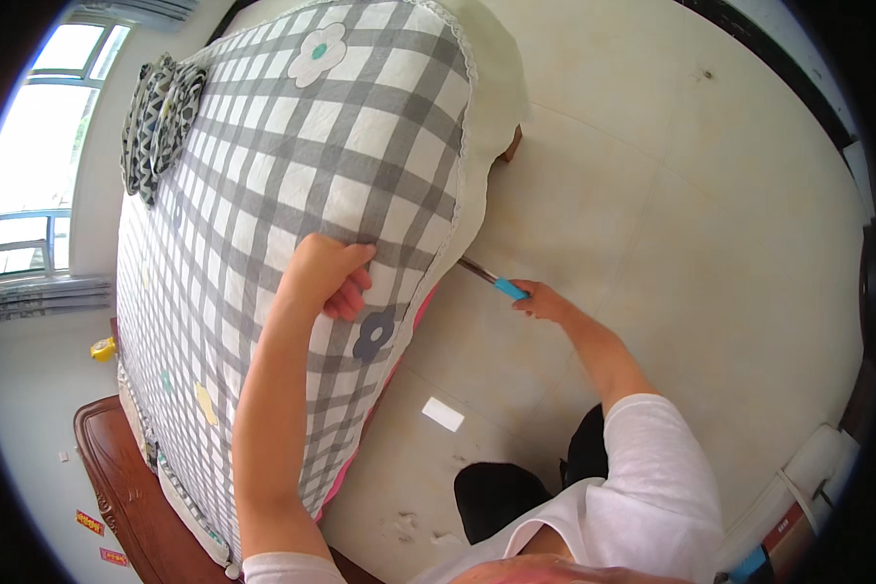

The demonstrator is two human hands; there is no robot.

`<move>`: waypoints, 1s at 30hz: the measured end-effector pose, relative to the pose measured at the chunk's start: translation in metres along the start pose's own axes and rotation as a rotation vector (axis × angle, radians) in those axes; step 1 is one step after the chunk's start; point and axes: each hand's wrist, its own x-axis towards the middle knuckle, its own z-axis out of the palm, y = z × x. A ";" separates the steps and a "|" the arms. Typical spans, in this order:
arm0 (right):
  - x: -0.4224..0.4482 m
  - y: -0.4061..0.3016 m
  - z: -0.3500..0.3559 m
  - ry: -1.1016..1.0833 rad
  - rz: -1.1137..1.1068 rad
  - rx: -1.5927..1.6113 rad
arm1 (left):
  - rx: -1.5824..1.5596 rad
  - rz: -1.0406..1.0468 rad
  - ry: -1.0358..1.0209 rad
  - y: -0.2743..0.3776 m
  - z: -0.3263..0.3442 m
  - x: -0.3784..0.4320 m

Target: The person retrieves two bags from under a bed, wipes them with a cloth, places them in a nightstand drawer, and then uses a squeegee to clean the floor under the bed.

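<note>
My right hand (544,301) is closed around the blue grip (511,289) of a metal pole (477,269). The pole slants down under the pale hanging edge of the bed's cover, which hides its far end. Over the grey-and-white checked bedspread (343,175) is my left hand (332,277), with nothing in it; the thumb stands apart from the loosely curled fingers. Whether it presses on the cloth cannot be made out. Flower patches, one of them dark grey (374,333), decorate the bedspread near this hand.
A white rectangular item (443,414) lies on the tiled floor (628,182), with crumpled white scraps (406,524) nearer my knees. A wooden bed leg (511,144) shows below the cover. Folded patterned cloth (162,128) rests at the bed's far side. The carved wooden headboard (142,504) stands lower left.
</note>
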 end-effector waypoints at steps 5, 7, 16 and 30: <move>-0.002 0.008 -0.073 -0.038 0.146 -0.252 | -0.027 -0.035 -0.088 -0.003 0.000 0.011; 0.020 0.009 -0.093 -0.017 0.097 -0.257 | -0.035 -0.098 -0.031 0.001 0.001 0.015; 0.187 -0.034 -0.082 -0.268 -0.041 0.113 | -0.083 -0.238 -0.015 -0.013 -0.011 0.015; 0.316 -0.027 0.028 -0.249 -0.154 1.187 | -0.427 -0.443 -0.050 -0.006 -0.013 0.019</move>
